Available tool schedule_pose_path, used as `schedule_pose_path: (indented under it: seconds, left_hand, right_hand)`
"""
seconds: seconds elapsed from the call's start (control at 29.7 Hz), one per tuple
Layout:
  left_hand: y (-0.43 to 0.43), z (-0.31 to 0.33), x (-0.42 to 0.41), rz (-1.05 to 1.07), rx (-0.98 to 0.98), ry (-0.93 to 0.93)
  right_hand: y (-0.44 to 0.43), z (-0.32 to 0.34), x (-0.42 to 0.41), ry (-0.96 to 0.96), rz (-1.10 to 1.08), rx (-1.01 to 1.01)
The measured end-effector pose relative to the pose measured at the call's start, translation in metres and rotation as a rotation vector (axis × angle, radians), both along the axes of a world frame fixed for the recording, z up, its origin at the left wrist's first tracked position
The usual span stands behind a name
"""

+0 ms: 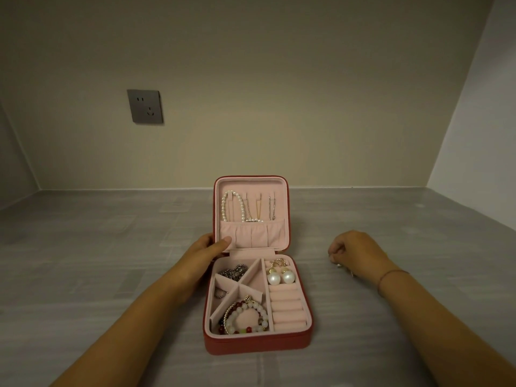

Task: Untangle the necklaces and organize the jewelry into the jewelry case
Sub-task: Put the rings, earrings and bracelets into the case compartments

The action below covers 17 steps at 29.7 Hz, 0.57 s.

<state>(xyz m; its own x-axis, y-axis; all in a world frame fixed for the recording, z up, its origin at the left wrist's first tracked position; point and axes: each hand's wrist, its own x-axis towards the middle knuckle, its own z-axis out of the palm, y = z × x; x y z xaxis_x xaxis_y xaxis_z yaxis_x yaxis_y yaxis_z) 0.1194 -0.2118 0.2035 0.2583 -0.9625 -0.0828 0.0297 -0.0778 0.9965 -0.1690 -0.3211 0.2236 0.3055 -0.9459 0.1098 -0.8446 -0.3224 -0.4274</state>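
Note:
A red jewelry case [305, 340] with pink lining lies open in the middle of the grey table. My left hand [205, 251] grips the upright lid's left edge, thumb on the pink pocket. In the lid hang a pearl necklace [224, 205] and thin chains [258, 208]. The base holds a dark chain [234, 272], a small ring [219, 293], beaded bracelets [245, 317] and two pearl earrings [280, 277]. My right hand [357, 251] rests on the table right of the case, fingers curled over a small silvery piece [339, 265] that is mostly hidden.
The grey table [111, 247] runs back to a beige wall with a dark power socket [145, 106]. A white side wall [480, 135] closes the right. A thin bracelet circles my right wrist [389, 276].

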Motion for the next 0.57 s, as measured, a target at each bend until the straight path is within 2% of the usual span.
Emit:
schedule_pose_path:
  seconds: [0.17, 0.24, 0.34, 0.47, 0.57]
  left_hand:
    - [0.001, 0.0, 0.0, 0.002, 0.005, -0.005]
    - [0.0, 0.0, 0.0, -0.001, 0.007, -0.004]
    - [0.001, 0.0, 0.001, -0.009, 0.001, -0.001]
    - [0.0, 0.0, 0.001, -0.01, -0.001, -0.001]
    - [-0.001, -0.001, 0.002, -0.01, -0.002, 0.01]
  right_hand:
    - [0.005, -0.004, 0.0, 0.007, 0.015, -0.11]
    - [0.016, 0.003, 0.003, -0.143, 0.044, -0.141]
    - [0.05, 0.022, 0.013, -0.363, 0.211, -0.045]
    - [0.098, 0.029, 0.03, -0.275, 0.468, 0.019]
    - [0.109, 0.023, 0.042, -0.319, 0.477, 0.067]
